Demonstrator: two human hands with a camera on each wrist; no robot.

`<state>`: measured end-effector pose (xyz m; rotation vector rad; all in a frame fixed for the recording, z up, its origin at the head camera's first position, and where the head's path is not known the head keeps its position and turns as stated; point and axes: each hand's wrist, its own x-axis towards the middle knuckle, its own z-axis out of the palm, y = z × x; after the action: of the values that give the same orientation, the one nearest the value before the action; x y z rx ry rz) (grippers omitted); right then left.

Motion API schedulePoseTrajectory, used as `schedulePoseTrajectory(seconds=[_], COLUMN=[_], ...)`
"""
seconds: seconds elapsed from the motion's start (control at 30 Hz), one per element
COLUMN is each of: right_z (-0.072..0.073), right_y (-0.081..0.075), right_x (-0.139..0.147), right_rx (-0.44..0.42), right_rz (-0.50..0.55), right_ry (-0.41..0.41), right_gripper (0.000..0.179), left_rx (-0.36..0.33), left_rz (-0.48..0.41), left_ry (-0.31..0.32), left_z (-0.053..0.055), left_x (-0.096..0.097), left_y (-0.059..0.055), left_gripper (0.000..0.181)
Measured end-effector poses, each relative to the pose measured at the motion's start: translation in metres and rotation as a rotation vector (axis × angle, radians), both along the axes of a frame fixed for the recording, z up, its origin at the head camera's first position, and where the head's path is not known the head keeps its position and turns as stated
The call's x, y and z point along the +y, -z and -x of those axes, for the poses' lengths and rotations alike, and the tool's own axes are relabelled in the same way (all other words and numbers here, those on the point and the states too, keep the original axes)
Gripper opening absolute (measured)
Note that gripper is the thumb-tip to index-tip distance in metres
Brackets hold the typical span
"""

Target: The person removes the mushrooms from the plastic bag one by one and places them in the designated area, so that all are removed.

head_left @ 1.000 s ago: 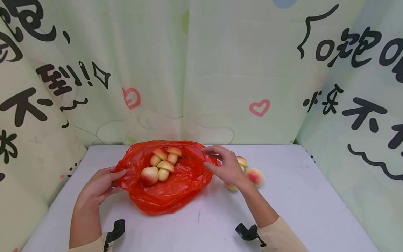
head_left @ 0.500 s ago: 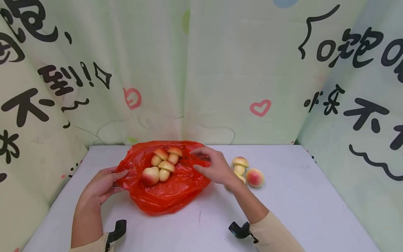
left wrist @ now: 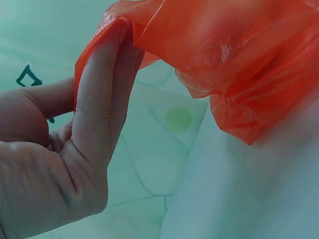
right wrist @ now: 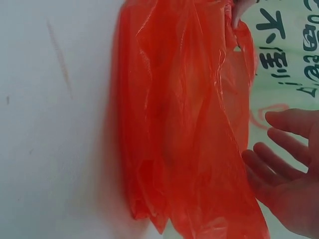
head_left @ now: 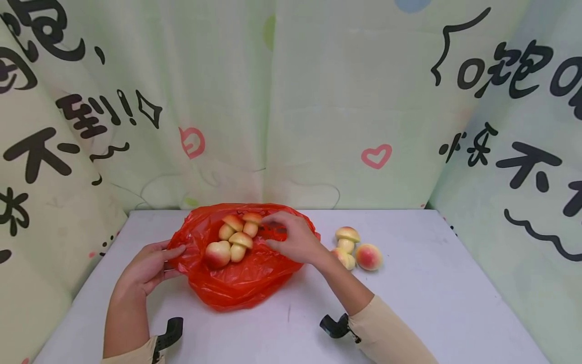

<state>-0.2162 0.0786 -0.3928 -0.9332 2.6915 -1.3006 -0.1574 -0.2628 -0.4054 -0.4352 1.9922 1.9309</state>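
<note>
A red plastic bag [head_left: 254, 288] lies on the table with its mouth spread. Inside are a toy peach [head_left: 217, 254] and three toy mushrooms [head_left: 239, 246]. At the bag's left rim my left hand [head_left: 146, 265] pinches the thin plastic between thumb and fingers; the left wrist view shows the rim of the bag [left wrist: 234, 59] draped over its fingertips. My right hand [head_left: 295, 237] hovers over the right part of the bag mouth, fingertips near the back mushroom. In the right wrist view its fingers [right wrist: 276, 164] are spread and hold nothing. Whether they touch the plastic is unclear.
Right of the bag, on the white table [head_left: 432, 303], stand another toy mushroom [head_left: 347, 238] and a toy peach [head_left: 369, 257]. A further toy peach [head_left: 344, 258] is partly hidden by my right forearm. A printed curtain [head_left: 313, 126] encloses the back and sides.
My right hand has left the bag's right rim and moved left over its mouth. The items on the right show more fully. My left hand keeps its hold on the bag.
</note>
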Motion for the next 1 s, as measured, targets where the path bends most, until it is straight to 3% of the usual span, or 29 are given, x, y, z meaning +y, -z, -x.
schedulePoseTrajectory(seconds=[0.73, 1.0], right_z=[0.014, 0.018], right_y=[0.002, 0.006], right_x=[-0.043, -0.054], right_rx=[-0.031, -0.037], right_rz=[-0.149, -0.242], right_ry=[-0.140, -0.148], right_gripper=[0.043, 0.044], left_rx=[-0.001, 0.006], left_rz=[-0.007, -0.002], left_ry=[0.007, 0.012], left_z=[-0.001, 0.000], left_x=[0.000, -0.001], left_y=[-0.001, -0.001], left_gripper=[0.071, 0.070])
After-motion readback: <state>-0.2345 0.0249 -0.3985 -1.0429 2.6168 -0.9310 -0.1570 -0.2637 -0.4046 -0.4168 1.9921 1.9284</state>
